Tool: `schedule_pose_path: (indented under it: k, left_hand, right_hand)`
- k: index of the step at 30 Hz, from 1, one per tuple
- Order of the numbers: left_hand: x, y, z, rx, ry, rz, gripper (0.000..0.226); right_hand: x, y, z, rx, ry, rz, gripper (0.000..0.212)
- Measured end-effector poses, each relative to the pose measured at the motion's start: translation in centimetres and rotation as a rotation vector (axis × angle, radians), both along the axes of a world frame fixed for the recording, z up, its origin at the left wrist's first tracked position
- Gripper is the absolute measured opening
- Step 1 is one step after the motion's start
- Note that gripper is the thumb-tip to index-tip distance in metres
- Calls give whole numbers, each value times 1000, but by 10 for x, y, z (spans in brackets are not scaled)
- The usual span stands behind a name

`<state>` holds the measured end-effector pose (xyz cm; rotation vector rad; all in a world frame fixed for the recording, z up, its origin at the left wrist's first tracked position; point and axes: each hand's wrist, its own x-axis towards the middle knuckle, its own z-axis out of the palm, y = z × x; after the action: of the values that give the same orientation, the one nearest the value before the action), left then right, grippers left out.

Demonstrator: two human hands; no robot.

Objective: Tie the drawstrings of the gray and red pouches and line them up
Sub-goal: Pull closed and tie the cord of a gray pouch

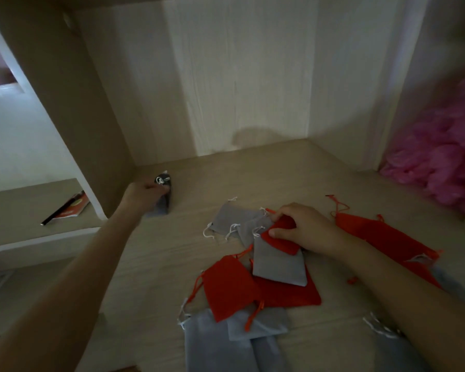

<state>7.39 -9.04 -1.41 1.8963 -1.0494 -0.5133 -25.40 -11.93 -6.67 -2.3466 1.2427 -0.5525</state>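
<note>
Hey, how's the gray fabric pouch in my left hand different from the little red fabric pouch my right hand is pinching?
The gray fabric pouch looks cinched, white cord bunched at its neck; the little red fabric pouch lies flat. The gray one stands apart near the side panel; the red one rests on the pile. Shared: the left hand grips one, the right hand pinches the other.

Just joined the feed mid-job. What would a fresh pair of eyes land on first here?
The loose heap of red and gray pouches in the middle of the wooden surface stands out first, with the right hand pinching a small red pouch on top of it. At the far left, the left hand holds a gray pouch. Crumpled pink plastic fills the right edge.
</note>
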Motion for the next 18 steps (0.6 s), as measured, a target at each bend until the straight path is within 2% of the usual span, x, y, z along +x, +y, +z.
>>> schedule_pose_path:
  k: [5, 7, 9, 13, 17, 18]
  left_hand:
    - [-73, 23, 14, 250, -195, -531, 10]
    - [-98, 28, 5, 238, -209, -651, 11]
    - [-117, 32, -8, 185, -267, -700, 10]
    - [-125, 22, -35, 128, -399, -571, 19]
    - [-116, 9, -41, 83, -375, -302, 19]
    - [-112, 6, -42, 105, -353, -236, 28]
  right_hand:
    - [-1, 2, 6, 5, 2, -15, 27]
    - [-2, -1, 9, 14, -15, -44, 24]
    - [-6, -4, 11, 45, -45, -77, 30]
    - [-15, -6, 20, 114, -41, -58, 37]
    - [-17, -2, 28, 95, 106, -12, 44]
    - [-17, -1, 29, 85, 117, -22, 44]
